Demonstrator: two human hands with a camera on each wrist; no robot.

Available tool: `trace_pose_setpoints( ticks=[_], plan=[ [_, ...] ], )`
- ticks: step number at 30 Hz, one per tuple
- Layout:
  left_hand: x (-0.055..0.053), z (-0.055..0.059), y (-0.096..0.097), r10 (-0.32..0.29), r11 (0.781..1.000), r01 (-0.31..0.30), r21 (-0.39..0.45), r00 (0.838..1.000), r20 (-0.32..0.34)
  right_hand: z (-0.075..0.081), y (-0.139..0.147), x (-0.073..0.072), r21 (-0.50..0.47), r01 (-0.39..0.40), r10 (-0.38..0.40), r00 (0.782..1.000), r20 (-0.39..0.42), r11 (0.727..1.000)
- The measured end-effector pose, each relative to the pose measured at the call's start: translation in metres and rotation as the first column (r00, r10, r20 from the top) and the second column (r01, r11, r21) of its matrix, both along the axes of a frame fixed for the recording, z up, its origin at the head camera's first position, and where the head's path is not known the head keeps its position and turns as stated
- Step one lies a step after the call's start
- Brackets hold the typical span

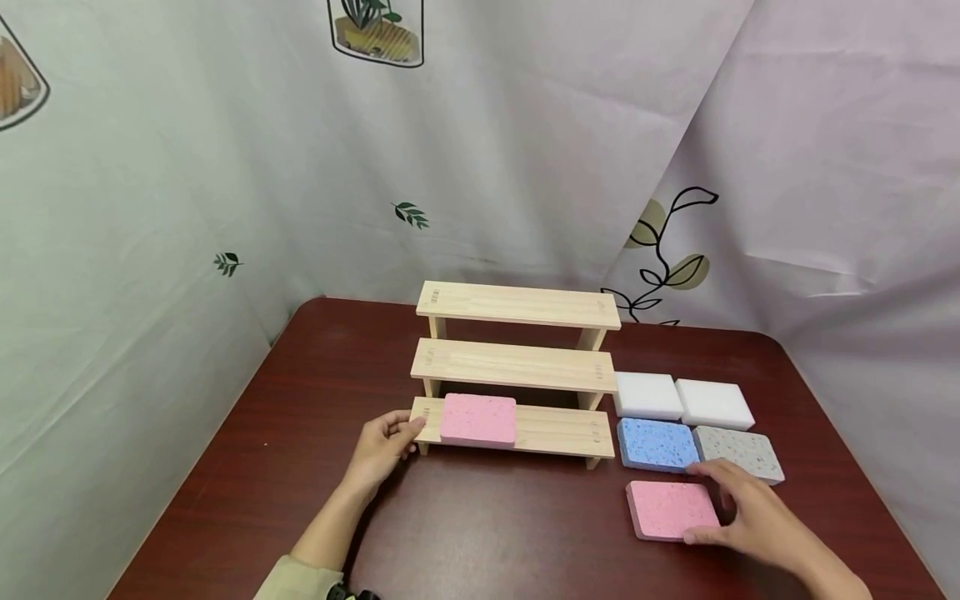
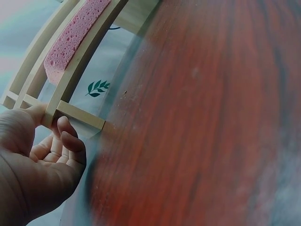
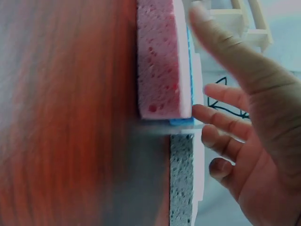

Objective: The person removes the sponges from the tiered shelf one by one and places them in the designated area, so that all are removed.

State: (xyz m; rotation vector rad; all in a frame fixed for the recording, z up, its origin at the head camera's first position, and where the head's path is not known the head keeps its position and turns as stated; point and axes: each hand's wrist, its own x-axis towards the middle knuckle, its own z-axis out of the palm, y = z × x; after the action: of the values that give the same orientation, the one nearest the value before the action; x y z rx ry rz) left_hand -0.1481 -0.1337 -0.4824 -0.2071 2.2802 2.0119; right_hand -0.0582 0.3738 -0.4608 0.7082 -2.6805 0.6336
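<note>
A three-step wooden shelf (image 1: 517, 363) stands on the table, with a pink sponge (image 1: 478, 419) lying flat on its lowest step. My left hand (image 1: 382, 450) pinches the left end of that step, thumb on top and fingers curled underneath; the left wrist view shows this hand (image 2: 51, 160) at the wood. Over a second pink sponge (image 1: 670, 510) on the table hovers my right hand (image 1: 757, 517), thumb and fingers spread apart. In the right wrist view the fingers do not close round that pink sponge (image 3: 160, 61); whether the thumb touches it I cannot tell.
Behind the second pink sponge lie a blue sponge (image 1: 657, 444) and a grey speckled sponge (image 1: 742, 452). Two white sponges (image 1: 647, 395) sit farther back, right of the shelf. A patterned curtain (image 1: 510, 150) hangs behind the dark red-brown table (image 1: 480, 517).
</note>
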Motion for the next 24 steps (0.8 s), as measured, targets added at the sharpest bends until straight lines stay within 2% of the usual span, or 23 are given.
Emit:
trace_pose_setpoints(
  ticks=[5,8,13,18,24],
  plan=[
    [-0.001,0.002,0.001,0.002,1.0,-0.002,0.005,1.0,-0.003,0.016,-0.019,-0.004,-0.014,0.033,-0.034,0.998,-0.051,0.999],
    [-0.001,0.004,0.0,0.002,1.0,-0.002,0.004,1.0,-0.011,0.026,-0.036,-0.01,-0.075,0.043,-0.046,0.998,-0.052,0.996],
    [0.001,0.002,-0.002,0.006,1.0,-0.007,-0.004,1.0,-0.017,0.039,-0.07,-0.019,-0.159,0.014,-0.024,0.998,-0.064,0.987],
    [0.002,0.001,-0.003,0.011,1.0,-0.011,0.007,1.0,-0.018,0.045,-0.106,-0.03,-0.159,0.013,-0.018,0.999,-0.029,0.987],
    [0.002,0.0,0.0,-0.003,1.0,0.004,0.021,1.0,-0.02,0.044,-0.144,-0.04,-0.123,-0.028,0.029,0.999,0.012,0.992]
  ],
)
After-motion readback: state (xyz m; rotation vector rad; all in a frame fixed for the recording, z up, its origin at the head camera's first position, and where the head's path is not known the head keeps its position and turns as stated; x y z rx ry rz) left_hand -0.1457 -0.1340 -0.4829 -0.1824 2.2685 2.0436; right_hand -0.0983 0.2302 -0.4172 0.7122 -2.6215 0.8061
